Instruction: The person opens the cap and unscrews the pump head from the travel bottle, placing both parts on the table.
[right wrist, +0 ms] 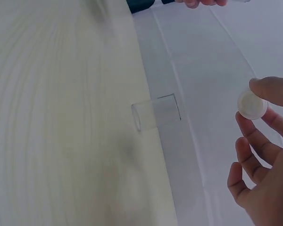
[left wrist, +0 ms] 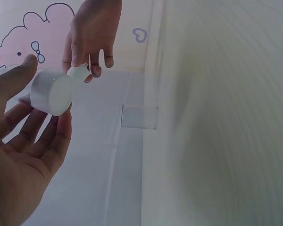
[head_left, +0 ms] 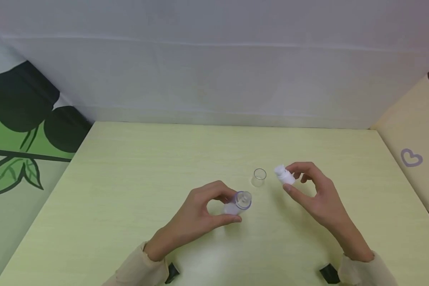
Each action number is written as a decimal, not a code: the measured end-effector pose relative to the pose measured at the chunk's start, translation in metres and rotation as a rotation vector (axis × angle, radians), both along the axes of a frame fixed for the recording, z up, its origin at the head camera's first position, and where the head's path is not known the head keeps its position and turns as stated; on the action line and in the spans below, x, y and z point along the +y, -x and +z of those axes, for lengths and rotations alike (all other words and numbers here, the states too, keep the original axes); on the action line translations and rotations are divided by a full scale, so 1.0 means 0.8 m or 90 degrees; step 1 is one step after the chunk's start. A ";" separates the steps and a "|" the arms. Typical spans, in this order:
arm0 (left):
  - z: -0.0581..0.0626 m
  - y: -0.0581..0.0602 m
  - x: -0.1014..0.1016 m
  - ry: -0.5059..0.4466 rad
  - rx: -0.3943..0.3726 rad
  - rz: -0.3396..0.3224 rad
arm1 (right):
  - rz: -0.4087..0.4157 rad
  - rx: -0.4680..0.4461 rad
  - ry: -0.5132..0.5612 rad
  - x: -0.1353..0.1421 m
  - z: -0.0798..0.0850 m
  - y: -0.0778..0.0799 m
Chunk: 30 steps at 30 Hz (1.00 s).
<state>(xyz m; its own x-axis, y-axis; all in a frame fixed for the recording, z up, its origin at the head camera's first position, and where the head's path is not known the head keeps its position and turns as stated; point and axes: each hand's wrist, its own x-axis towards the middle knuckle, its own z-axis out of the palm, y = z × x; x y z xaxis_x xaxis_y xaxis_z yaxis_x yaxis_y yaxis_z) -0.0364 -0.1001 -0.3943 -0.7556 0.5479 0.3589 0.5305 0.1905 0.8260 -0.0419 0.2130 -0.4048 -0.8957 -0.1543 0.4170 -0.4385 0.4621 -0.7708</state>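
My left hand [head_left: 203, 212] grips a small clear bottle [head_left: 237, 203] with a whitish lower part, between thumb and fingers above the table. The bottle's open-looking top tilts toward the right in the head view; its pale base [left wrist: 60, 95] faces the left wrist camera. A white pump head [head_left: 284, 174] is pinched in my right hand [head_left: 316, 194], apart from the bottle. In the right wrist view the pump head's round underside [right wrist: 252, 105] shows. Between and beyond the hands, a clear cylindrical cap [head_left: 259, 178] stands on the table.
The pale yellow table [head_left: 146, 159] ends at a grey-white cloth wall [head_left: 214, 83] behind. Printed panels flank it: dark and green shapes [head_left: 25, 99] on the left, a purple heart [head_left: 411, 157] on the right. Dark pieces [head_left: 330, 273] sit by both sleeves.
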 end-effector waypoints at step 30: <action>0.003 0.004 -0.006 -0.004 -0.008 0.008 | 0.018 -0.024 -0.312 0.011 -0.048 0.045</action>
